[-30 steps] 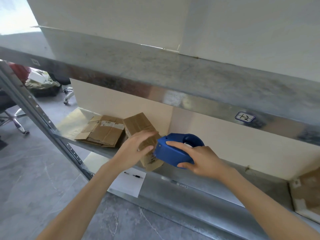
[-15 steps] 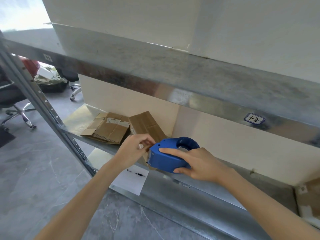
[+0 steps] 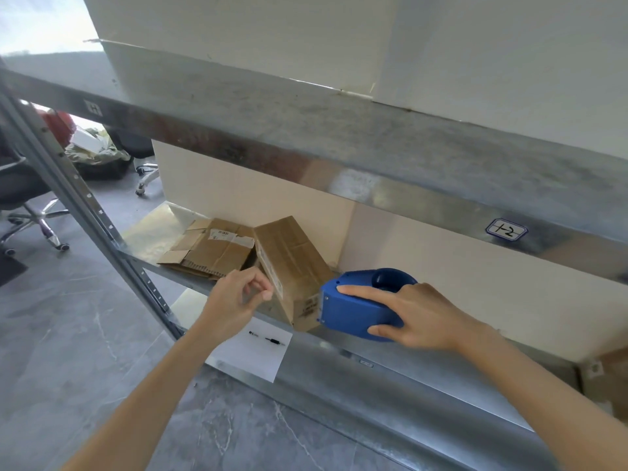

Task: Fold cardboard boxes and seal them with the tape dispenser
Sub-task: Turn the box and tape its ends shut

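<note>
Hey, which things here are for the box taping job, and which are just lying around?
For the job: blue tape dispenser in the right hand, assembled cardboard box, flattened cardboard box.
Lying about: white paper sheet, office chair, shelf label.

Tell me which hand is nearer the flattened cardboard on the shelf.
Left. The left hand hovers just in front of the flattened cardboard; the right hand, its grip on the tape dispenser, is farther right, beyond the tilted box.
</note>
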The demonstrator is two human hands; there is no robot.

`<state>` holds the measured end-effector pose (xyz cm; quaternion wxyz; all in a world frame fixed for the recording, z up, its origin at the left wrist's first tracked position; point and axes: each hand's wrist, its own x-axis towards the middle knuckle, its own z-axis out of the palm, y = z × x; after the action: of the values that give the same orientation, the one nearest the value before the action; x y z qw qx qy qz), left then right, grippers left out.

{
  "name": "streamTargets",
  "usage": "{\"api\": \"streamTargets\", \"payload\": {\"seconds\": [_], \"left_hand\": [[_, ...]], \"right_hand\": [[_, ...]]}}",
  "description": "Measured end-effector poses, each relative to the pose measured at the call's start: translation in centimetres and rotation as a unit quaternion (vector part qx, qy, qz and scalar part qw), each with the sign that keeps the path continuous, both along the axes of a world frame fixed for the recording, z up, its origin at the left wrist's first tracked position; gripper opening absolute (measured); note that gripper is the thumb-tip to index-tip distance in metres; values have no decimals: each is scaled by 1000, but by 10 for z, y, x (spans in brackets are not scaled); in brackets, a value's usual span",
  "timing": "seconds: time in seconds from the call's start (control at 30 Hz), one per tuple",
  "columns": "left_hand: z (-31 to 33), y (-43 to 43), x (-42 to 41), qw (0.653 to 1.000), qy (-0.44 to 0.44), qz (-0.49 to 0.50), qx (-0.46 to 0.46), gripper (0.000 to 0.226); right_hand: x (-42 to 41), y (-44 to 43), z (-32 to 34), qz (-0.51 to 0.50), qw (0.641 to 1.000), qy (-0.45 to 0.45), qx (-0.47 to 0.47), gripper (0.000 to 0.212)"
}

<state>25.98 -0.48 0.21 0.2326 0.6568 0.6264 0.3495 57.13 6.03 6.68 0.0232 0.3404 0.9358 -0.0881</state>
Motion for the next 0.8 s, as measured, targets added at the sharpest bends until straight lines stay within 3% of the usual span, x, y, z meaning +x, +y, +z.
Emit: {"api": "streamTargets", "payload": {"seconds": [0.2, 0.57, 0.8], "left_hand": [[-12, -4, -3, 999, -19, -17, -24, 20], [-29, 9, 7, 999, -25, 8, -33, 42], [-39, 17, 6, 1000, -3, -5, -11, 42]], "right_hand": [[10, -5, -13, -24, 999, 6, -44, 79], [15, -15, -27, -49, 997, 10, -59, 77], [14, -12, -31, -55, 997, 2, -53, 79]]}}
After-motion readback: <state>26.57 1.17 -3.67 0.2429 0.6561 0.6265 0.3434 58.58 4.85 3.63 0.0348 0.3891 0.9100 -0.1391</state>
